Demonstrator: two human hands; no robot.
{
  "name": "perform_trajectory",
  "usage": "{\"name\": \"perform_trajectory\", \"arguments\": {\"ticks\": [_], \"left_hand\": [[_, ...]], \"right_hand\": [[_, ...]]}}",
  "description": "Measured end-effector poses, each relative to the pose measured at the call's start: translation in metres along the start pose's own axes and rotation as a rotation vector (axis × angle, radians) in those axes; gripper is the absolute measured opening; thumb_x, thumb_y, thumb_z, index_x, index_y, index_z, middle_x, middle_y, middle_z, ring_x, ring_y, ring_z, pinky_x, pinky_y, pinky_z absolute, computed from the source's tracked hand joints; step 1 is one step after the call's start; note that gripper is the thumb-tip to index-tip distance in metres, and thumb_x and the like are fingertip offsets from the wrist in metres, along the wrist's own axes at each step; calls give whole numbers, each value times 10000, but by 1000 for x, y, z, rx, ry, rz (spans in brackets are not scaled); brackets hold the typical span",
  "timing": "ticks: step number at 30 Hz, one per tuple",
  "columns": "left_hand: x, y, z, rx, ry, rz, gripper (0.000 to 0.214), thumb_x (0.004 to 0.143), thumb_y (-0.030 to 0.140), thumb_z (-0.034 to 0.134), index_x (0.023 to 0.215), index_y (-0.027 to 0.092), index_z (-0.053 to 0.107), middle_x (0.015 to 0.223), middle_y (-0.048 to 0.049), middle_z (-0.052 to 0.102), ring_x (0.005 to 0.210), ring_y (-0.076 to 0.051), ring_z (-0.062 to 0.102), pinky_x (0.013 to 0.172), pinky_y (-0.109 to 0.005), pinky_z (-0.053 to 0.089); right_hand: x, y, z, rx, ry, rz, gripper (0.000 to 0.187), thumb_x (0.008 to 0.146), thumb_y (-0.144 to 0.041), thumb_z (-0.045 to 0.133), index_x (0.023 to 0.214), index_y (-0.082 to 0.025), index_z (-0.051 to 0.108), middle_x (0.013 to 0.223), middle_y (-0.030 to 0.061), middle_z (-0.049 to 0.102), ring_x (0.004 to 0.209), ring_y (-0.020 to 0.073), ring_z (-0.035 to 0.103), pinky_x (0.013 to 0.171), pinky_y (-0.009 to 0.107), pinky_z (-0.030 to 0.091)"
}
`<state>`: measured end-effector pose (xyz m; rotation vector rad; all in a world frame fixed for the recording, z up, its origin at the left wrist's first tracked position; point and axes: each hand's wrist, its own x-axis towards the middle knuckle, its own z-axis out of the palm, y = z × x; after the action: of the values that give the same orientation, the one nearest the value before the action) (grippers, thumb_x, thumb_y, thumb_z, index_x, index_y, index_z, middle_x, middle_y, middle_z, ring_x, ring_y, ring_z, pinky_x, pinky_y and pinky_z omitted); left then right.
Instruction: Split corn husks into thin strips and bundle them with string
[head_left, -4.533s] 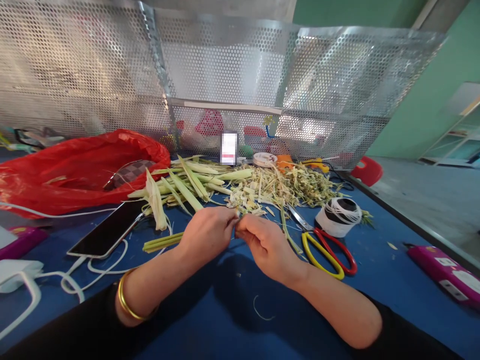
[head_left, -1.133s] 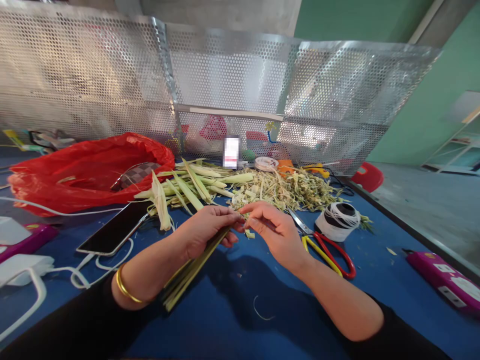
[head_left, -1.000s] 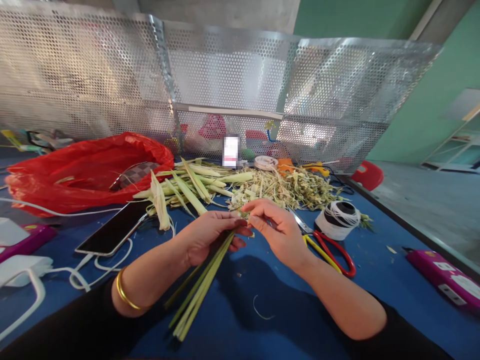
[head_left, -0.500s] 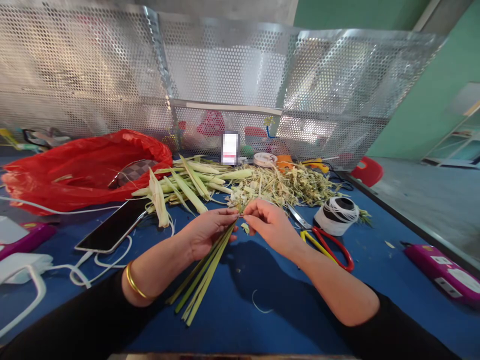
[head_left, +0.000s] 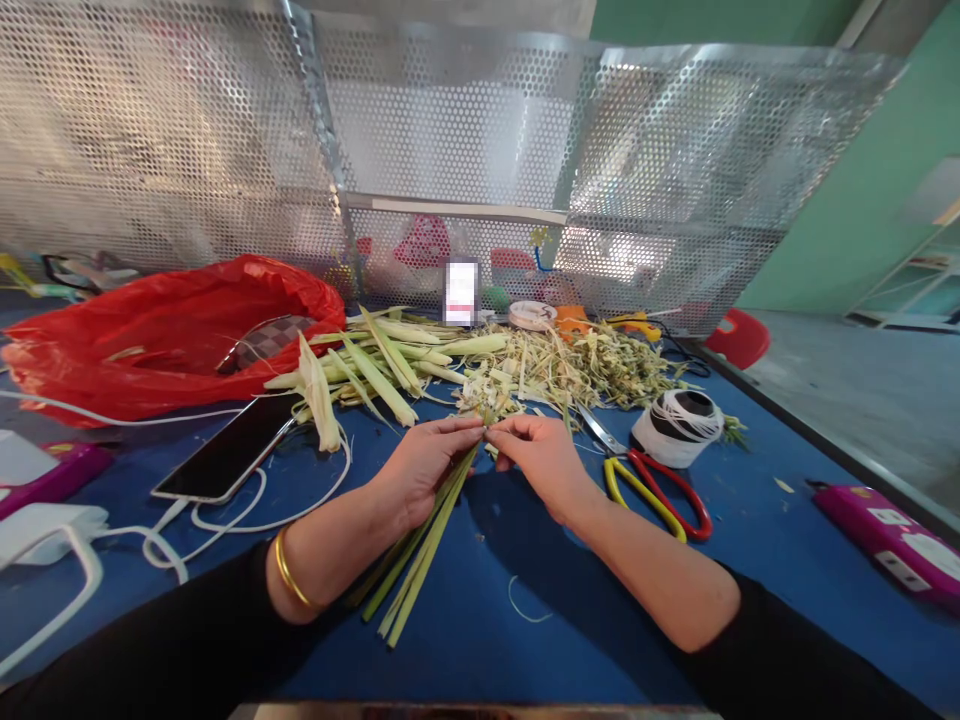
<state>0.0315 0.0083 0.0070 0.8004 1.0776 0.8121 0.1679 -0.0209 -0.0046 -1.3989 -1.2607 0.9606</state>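
Observation:
My left hand (head_left: 424, 470) is closed around the upper part of a bundle of long green stalks (head_left: 424, 570), whose cut ends slant down toward the table's front edge. My right hand (head_left: 544, 460) pinches close against the left fingertips at the bundle's top end; what lies between its fingers is too small to make out. Beyond the fingertips is a heap of pale, shredded plant strips (head_left: 525, 365). Right of my right hand lie open scissors (head_left: 660, 490) with one yellow and one red handle. A spool of white thread (head_left: 675, 430) stands behind them.
Pale green husk leaves (head_left: 382, 380) lie behind my left hand. A red plastic bag (head_left: 150, 350), a phone (head_left: 225, 455) and white cables (head_left: 90, 560) occupy the left. A purple power strip (head_left: 885, 540) lies right on the blue table (head_left: 585, 650). A perforated metal screen (head_left: 457, 120) stands behind.
My fingertips have drawn closer together at the bundle's top. The lower stalks have swung slightly right, and a thin strip now sticks up behind my right hand.

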Motion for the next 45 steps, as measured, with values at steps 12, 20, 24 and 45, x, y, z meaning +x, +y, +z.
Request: {"name": "perform_trajectory", "arguments": {"ticks": [12,20,24,45], "left_hand": [[-2,0,0,302,-59,115,137,707,234,696,776,156,606,610,18,601,526,-102,569,462,-196,446],[4,-4,-4,384,-115,289,141,721,134,589,852,185,602,667,28,586,526,-99,571,473,-207,473],[1,-1,-2,358,-90,203,173,697,116,608,851,130,686,612,-13,638,491,-90,557,493,-196,452],[2,0,-1,132,-61,145,185,682,117,685,867,135,688,606,-13,642,498,-86,578,510,-194,476]], "right_hand": [[5,2,-8,403,-219,219,97,643,-221,605,567,-165,582,457,-64,457,461,95,487,514,243,369],[4,-6,-11,548,-279,266,81,629,-210,631,585,-152,595,485,-68,434,468,84,480,518,238,404],[4,-6,-11,466,-296,195,103,661,-246,629,614,-161,598,499,-67,436,488,91,478,560,253,419],[12,12,-13,-284,-129,-122,142,748,-259,583,630,-183,600,535,-26,536,514,121,471,515,248,335]]}}
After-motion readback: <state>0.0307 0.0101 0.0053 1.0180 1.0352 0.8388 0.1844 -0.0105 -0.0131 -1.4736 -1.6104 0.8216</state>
